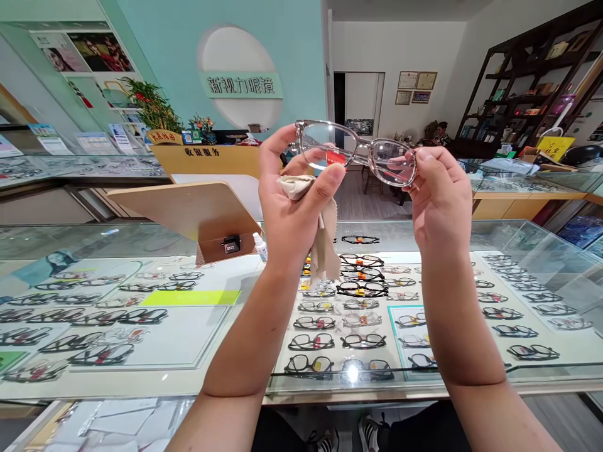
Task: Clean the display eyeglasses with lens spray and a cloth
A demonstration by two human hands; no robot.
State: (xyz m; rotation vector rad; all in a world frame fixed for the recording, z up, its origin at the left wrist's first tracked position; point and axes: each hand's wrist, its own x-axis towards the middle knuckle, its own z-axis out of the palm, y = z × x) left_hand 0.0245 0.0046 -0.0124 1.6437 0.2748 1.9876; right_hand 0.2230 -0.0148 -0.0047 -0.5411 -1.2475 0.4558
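Observation:
Raised above the glass counter is a pair of clear-framed eyeglasses (363, 144), with a red sticker on one lens. My left hand (294, 188) is closed on the left end of the frame, its thumb near the lower rim of that lens. A beige cleaning cloth (325, 248) is bunched in the same hand and hangs below the thumb. At the other end, my right hand (440, 188) pinches the frame by its outer corner between thumb and fingers. The temple arms are partly hidden behind the lenses and fingers.
Rows of eyeglasses (311, 342) lie inside the glass display case (277, 380). On its top stand a tilted brown-backed mirror or board (188, 204) and a small white bottle (260, 247). Beyond are a yellow cashier desk (207, 166), a side counter (522, 194) and a seated person (441, 135).

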